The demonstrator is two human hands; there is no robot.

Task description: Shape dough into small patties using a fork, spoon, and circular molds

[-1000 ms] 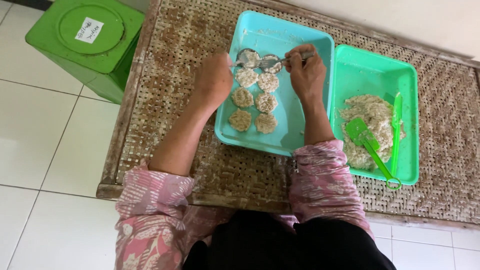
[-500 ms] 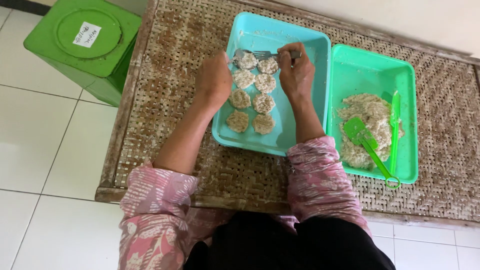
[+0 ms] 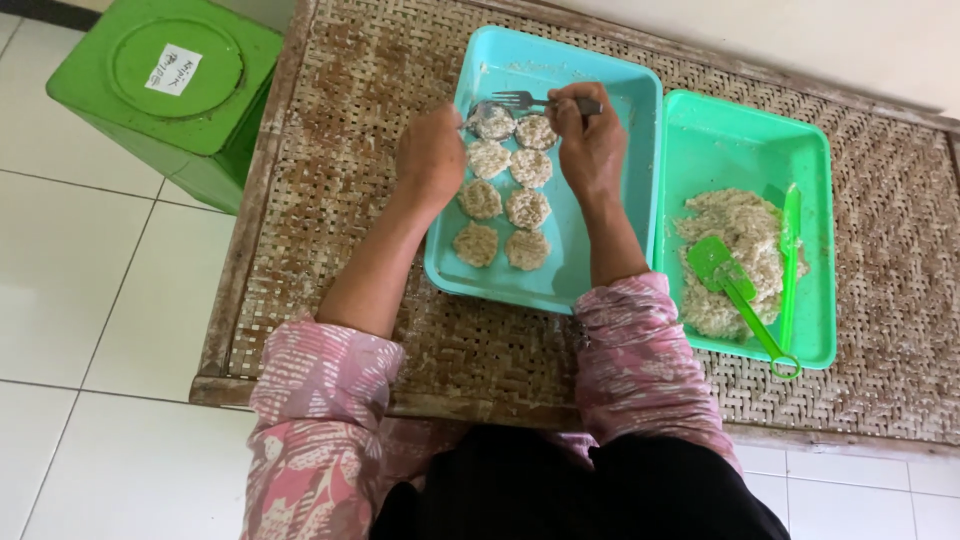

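A turquoise tray (image 3: 610, 250) lies on the woven table and carries several flat, pale patties (image 3: 528, 207) in two rows. My right hand (image 3: 590, 145) grips a metal fork (image 3: 522, 100) whose tines point left over the top patties. Curled at the tray's left rim, my left hand (image 3: 432, 155) has its fingertips by the top-left patty (image 3: 492, 123). I cannot see whether it holds something small.
To the right stands a green tray (image 3: 745, 140) with a heap of pale mixture (image 3: 735, 250), a green spatula (image 3: 735, 285) and green tongs (image 3: 790, 255). A green lidded bin (image 3: 170, 90) stands on the tiled floor at the left. The woven tabletop (image 3: 340, 170) has a wooden edge.
My right hand has shifted the fork left across the top of the tray, over the far patties. My left hand has stayed by the top-left patty.
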